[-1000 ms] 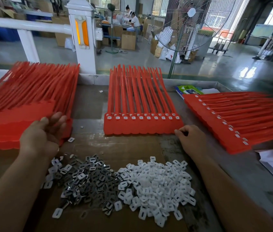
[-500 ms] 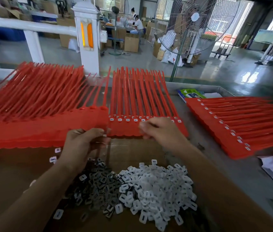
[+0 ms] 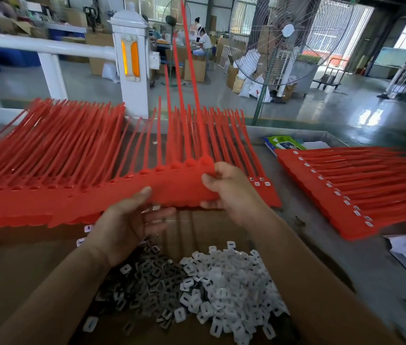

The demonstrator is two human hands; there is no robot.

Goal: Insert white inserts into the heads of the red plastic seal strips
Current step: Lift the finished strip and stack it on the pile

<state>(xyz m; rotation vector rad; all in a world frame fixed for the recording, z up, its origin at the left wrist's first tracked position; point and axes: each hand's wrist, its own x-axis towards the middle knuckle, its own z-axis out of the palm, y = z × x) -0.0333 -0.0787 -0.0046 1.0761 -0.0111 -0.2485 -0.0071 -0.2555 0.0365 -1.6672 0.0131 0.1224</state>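
Strips (image 3: 147, 155) have slid rightward and now hang just beyond the inserts (image 3: 226, 282), head band (image 3: 182, 192) running left to right; your right hand (image 3: 229, 190) grips its right end, left hand (image 3: 127, 220) pinches its near edge, thumb on top, inserts close below both wrists.

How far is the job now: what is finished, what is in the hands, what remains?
Done: the right stack and the middle sheet carry white inserts in their heads. In hand: the right hand and left hand hold a fresh sheet with empty heads. Left: filling it and the left stack from the insert pile.
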